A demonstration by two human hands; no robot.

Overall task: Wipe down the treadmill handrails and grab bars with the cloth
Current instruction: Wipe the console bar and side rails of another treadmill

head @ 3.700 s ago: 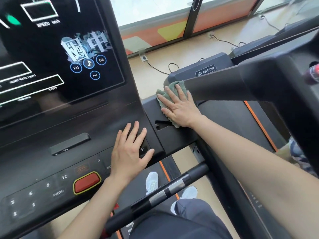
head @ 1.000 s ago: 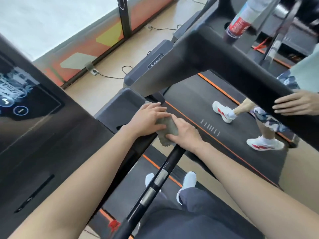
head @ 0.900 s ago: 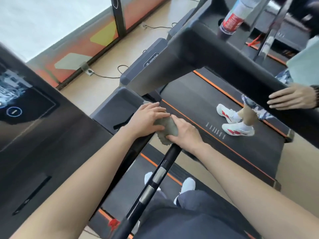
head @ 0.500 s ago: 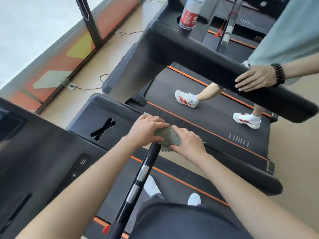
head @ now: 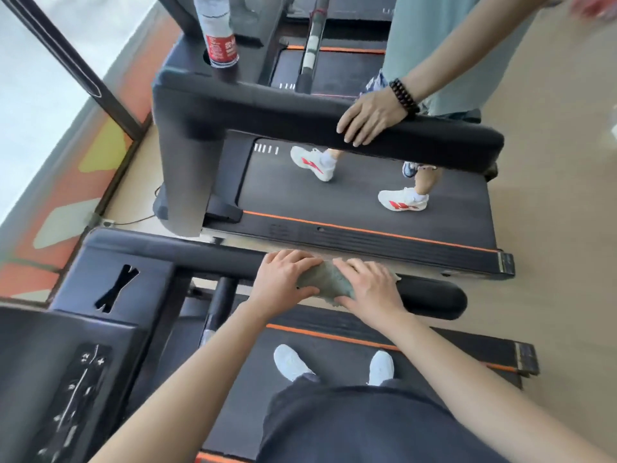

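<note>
Where we stand on a black belt (head: pixel 334 359) edged in orange, the pale wood floor (head: pixel 551 228) runs to a wall (head: pixel 110 105) with orange and yellow panels. Beside us a second treadmill (head: pixel 350 208) carries another person (head: pixel 434 45) walking, with a bottle (head: pixel 218 45) standing on its console. The cloth (head: pixel 325 279), grey-green and crumpled, is draped over our padded black handrail (head: pixel 207 259) towards its free end. Our left hand (head: pixel 283 282) and right hand (head: pixel 370 289) curl over the rail, each gripping one end of the cloth.

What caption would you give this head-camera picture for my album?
Left hand and right hand clasp a green cloth over the padded handrail; a neighbour walks on the next treadmill.
</note>
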